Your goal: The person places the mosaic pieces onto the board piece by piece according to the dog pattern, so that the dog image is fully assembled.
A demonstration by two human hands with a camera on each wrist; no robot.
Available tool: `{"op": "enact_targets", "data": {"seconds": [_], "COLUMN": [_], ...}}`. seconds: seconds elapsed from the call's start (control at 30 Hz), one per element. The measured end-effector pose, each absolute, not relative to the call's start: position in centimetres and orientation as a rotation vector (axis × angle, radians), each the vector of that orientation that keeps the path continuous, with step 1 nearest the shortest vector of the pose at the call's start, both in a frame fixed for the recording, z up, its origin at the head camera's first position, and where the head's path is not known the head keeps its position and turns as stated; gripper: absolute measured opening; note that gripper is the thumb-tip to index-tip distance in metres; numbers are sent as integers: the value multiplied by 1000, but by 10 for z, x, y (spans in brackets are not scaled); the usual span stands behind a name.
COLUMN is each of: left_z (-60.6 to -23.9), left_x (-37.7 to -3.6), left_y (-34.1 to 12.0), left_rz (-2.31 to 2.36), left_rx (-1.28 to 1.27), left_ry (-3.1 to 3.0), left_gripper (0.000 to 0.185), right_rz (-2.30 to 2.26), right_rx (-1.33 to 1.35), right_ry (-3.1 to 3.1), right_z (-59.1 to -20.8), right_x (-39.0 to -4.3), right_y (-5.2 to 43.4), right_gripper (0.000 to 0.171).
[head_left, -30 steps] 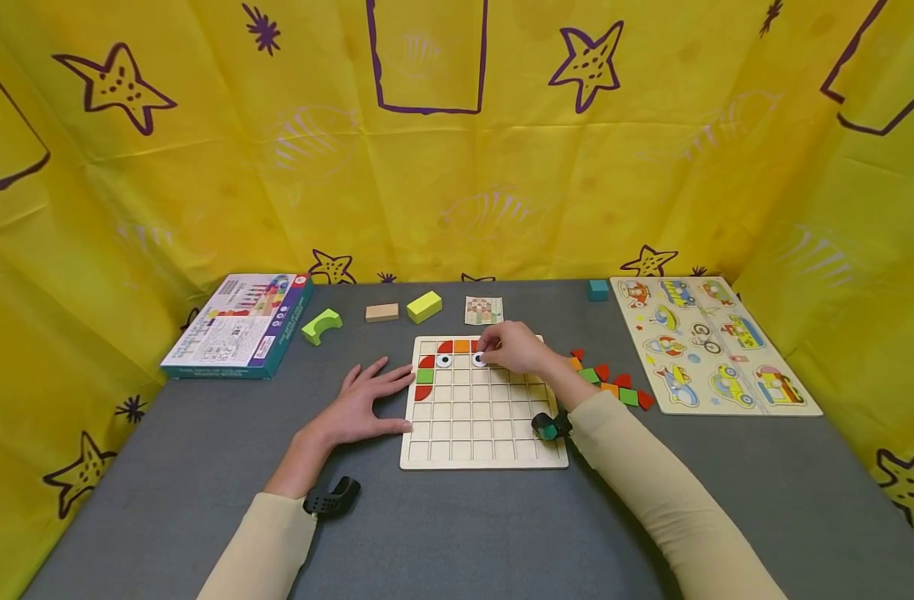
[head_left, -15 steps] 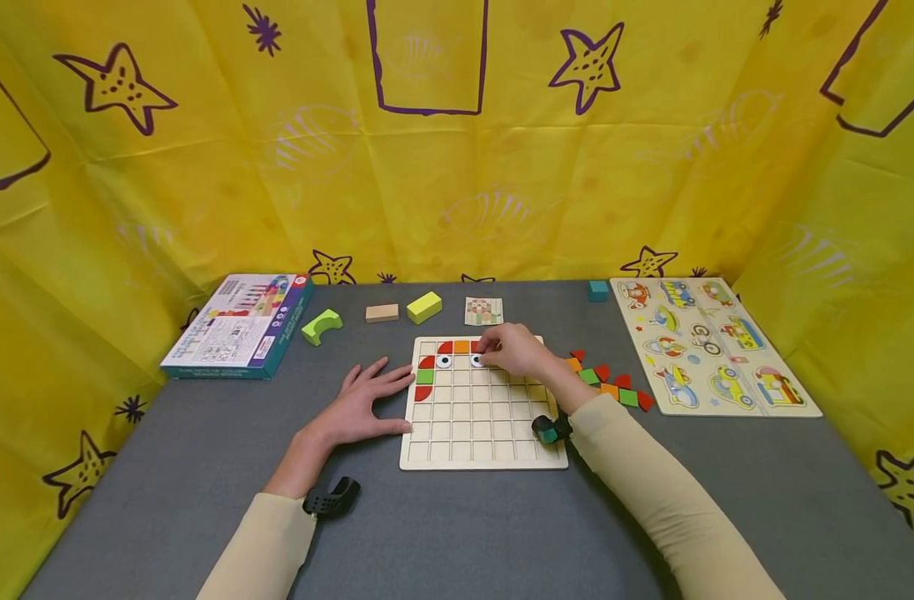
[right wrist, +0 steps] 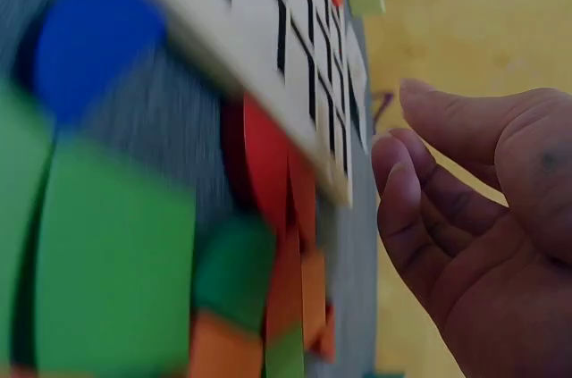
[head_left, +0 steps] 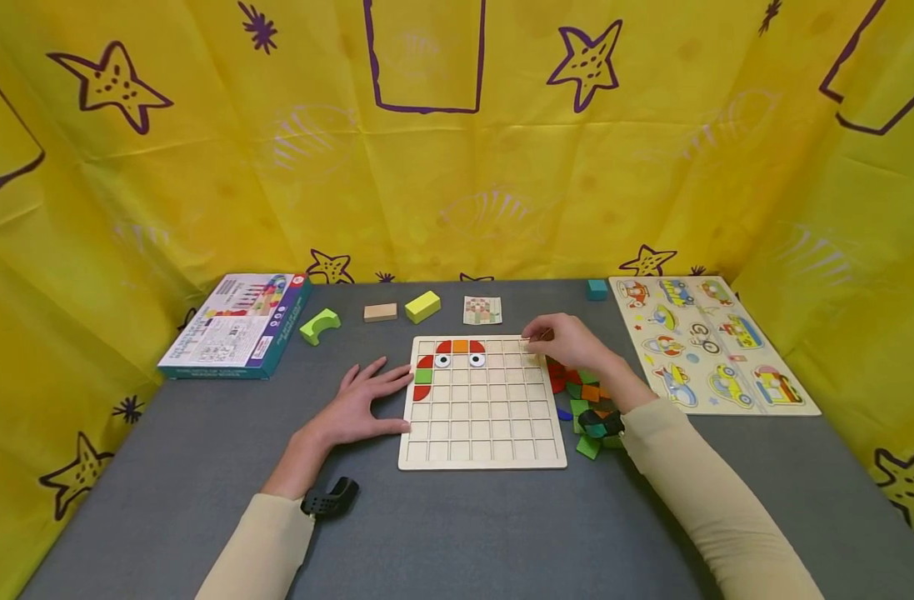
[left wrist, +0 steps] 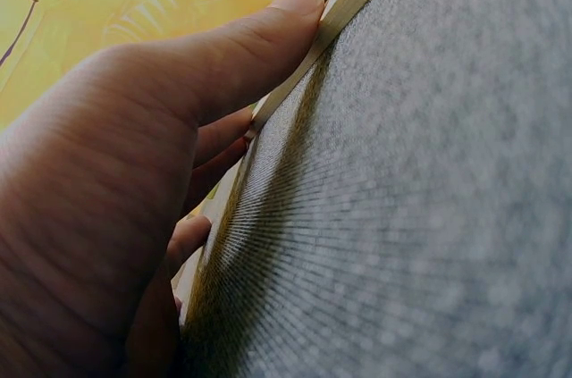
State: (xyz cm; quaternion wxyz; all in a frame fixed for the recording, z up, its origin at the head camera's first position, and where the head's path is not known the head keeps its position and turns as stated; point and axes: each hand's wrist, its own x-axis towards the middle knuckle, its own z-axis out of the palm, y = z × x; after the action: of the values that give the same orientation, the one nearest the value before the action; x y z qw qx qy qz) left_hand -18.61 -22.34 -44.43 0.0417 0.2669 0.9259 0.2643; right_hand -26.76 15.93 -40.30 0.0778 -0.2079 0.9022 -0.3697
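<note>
A wooden grid board (head_left: 486, 429) lies on the grey table. Along its far left corner sit red quarter-round pieces (head_left: 422, 392), an orange square (head_left: 460, 346) and a green square (head_left: 422, 376). Two round eye pieces (head_left: 476, 360) lie in the second row. My left hand (head_left: 361, 408) rests with spread fingers against the board's left side; its thumb (left wrist: 268, 34) touches the edge in the left wrist view. Over the board's far right corner is my right hand (head_left: 569, 340), fingers loosely bent, with a gap between thumb and index finger and nothing held.
Loose green, orange, red and blue pieces (head_left: 587, 447) lie right of the board, partly under the right forearm. Behind are a pattern card (head_left: 482, 311), a yellow block (head_left: 423, 307), a tan block and a green arch (head_left: 321, 326). A box (head_left: 235, 329) and picture puzzle (head_left: 696, 358) flank them.
My right hand has let go of the right eye piece, which stays on the board, and moved right. More loose pieces beside the board now show. The left hand holds its place.
</note>
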Motion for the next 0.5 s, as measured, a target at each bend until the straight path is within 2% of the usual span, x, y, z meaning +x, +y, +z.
{"op": "enact_targets", "data": {"seconds": [0.27,0.5], "left_z": [-445,-448], "left_x": [-186,-187], "left_y": [-224,-225], "left_rz": [804,792], "left_rx": [822,823], "left_ry": [2833,2840], "left_gripper": [84,84], "right_rz": [-1062,-1065], "right_rx": [-589,-642], "right_ry": [2750,2716], "right_z": [-402,-402], "right_x": [-269,-267], "right_y": [198,189], "right_gripper": [20,19]}}
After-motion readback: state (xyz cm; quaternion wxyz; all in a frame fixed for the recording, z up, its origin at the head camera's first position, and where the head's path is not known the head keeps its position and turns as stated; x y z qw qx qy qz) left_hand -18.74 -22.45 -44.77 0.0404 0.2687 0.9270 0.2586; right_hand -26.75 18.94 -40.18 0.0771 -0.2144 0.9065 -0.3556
